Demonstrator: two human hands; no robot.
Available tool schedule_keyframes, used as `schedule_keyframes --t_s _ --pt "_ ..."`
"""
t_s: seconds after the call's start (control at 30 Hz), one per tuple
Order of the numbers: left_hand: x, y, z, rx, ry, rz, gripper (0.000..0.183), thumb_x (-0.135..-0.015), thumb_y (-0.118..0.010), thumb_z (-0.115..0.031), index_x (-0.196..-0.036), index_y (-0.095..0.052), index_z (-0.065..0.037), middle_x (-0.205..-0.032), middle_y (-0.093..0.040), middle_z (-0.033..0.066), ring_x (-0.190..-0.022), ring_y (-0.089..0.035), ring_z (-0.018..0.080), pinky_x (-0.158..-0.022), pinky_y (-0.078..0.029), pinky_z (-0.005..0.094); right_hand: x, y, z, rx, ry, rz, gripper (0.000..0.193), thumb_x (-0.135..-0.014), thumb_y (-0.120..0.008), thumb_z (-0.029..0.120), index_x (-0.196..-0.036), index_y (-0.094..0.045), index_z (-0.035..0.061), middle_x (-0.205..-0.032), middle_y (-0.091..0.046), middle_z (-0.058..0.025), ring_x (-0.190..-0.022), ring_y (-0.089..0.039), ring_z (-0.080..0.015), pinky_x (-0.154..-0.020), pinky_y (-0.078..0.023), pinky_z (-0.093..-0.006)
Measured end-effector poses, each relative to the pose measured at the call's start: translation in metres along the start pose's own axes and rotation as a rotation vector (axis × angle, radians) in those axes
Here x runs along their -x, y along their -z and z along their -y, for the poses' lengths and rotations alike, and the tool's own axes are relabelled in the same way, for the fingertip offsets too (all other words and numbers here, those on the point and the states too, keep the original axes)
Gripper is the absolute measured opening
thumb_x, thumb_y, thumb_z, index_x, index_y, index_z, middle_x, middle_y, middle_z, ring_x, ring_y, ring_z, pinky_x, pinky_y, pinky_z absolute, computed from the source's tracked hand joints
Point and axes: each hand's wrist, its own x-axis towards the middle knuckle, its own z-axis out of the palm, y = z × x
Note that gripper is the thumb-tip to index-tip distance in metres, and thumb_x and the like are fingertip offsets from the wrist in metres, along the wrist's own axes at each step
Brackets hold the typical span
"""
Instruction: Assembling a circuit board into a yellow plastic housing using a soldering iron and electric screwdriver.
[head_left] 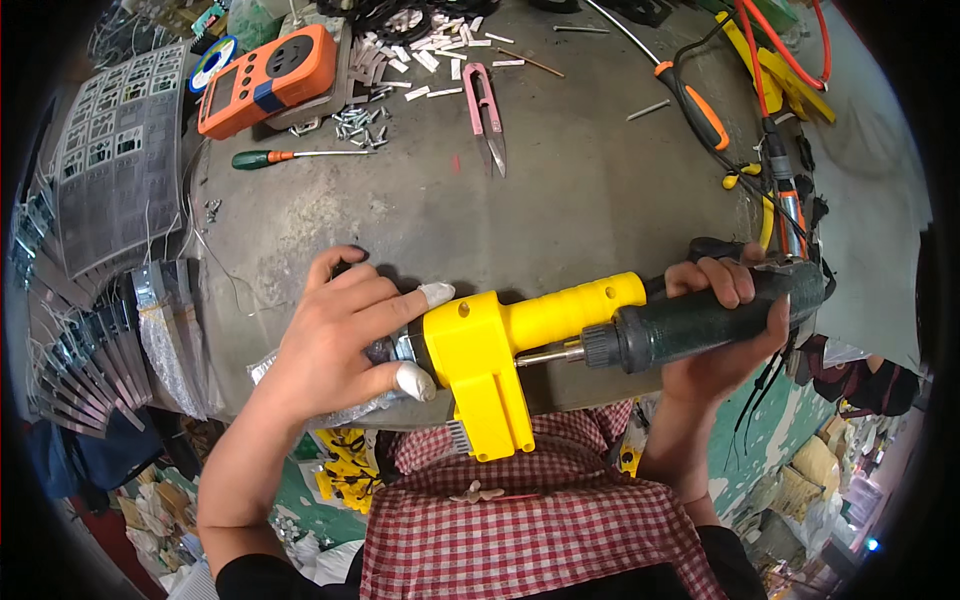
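Gripping the yellow tool housing (465, 345) at its left end, the left hand (365, 325) is holding it between a thumb and a forefinger wearing white finger covers (412, 380). The right hand's grip is wrapping around a black powered screwdriver (690, 325), whose steel bit (550, 355) is pointing at the housing's right flank; whether the tip is sitting inside a hole, I cannot tell.

The housing is lying across the near edge of the table (340, 220), its lower block jutting past that edge and overlapping the checked apron (520, 530) in view. Beyond the housing, a broad bare stretch of tabletop is leaving open room. Nearer the edge, room is narrowing: the apron is filling the space just below the housing, and crumpled clear plastic (355, 410) is lying to its lower left.

Well beyond the housing, pink snips (482, 105) are pointing toward it. Farther to its upper left, a green-handled screwdriver (265, 158), loose screws (360, 125) and an orange meter (270, 80) are crowding together. Left of the housing, past the left forearm, bundled silvery strips (165, 335) are hanging over the edge. To its upper right, an orange-and-black handled tool (700, 115) and a red cord (765, 50) are bordering the bare stretch.
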Motion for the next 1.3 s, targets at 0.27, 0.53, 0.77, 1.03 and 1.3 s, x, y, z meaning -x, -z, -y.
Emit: schedule_keyframes --t_s 0.27,0.53,0.77,1.03,1.3 --pt "0.0 -0.001 0.001 -0.003 -0.048 -0.014 0.068 -0.079 -0.055 -0.063 -0.114 -0.064 -0.006 -0.076 -0.052 0.0077 -0.076 -0.054 0.0269 -0.095 -0.035 0.0464 0.001 0.001 -0.01 -0.049 0.105 -0.029 0.041 -0.084 -0.06 0.034 -0.114 -0.048 0.0075 -0.077 -0.049 0.0041 -0.071 -0.05 -0.0093 -0.102 -0.03 -0.0379" --pt "0.0 -0.009 0.008 0.0 -0.087 -0.072 0.066 -0.073 -0.061 -0.059 -0.115 -0.064 -0.009 -0.084 -0.058 0.0062 -0.085 -0.056 0.0251 -0.094 -0.035 0.0449 -0.005 0.009 -0.01 0.091 0.179 0.033 0.04 -0.084 -0.059 0.034 -0.11 -0.043 0.0077 -0.079 -0.047 0.0046 -0.072 -0.049 -0.0064 -0.105 -0.027 -0.0395" --pt "0.004 -0.004 -0.001 0.032 -0.002 -0.03 0.054 -0.069 -0.074 -0.034 -0.117 -0.063 -0.011 -0.093 -0.065 0.0041 -0.096 -0.058 0.0221 -0.102 -0.031 0.0455 -0.006 0.015 -0.011 0.175 0.183 0.065 0.04 -0.085 -0.056 0.035 -0.11 -0.044 0.0065 -0.079 -0.046 0.0047 -0.073 -0.049 -0.0063 -0.107 -0.025 -0.0412" --pt "0.002 -0.002 0.001 0.074 0.015 -0.014 0.062 -0.069 -0.073 -0.041 -0.12 -0.062 -0.008 -0.089 -0.065 0.0055 -0.094 -0.058 0.0238 -0.1 -0.03 0.0436 -0.008 0.026 -0.006 0.145 0.137 0.097 0.038 -0.086 -0.054 0.036 -0.109 -0.047 0.0066 -0.078 -0.046 0.0048 -0.076 -0.05 -0.0064 -0.107 -0.025 -0.0414" --pt "0.009 0.0 -0.005 -0.018 0.109 -0.021 0.058 -0.074 -0.07 -0.035 -0.124 -0.058 -0.007 -0.097 -0.063 0.0083 -0.099 -0.056 0.0255 -0.097 -0.035 0.0415 -0.005 0.026 -0.009 0.075 0.106 0.058 0.038 -0.087 -0.054 0.036 -0.113 -0.047 0.009 -0.078 -0.047 0.0046 -0.077 -0.05 -0.0074 -0.105 -0.029 -0.0406"
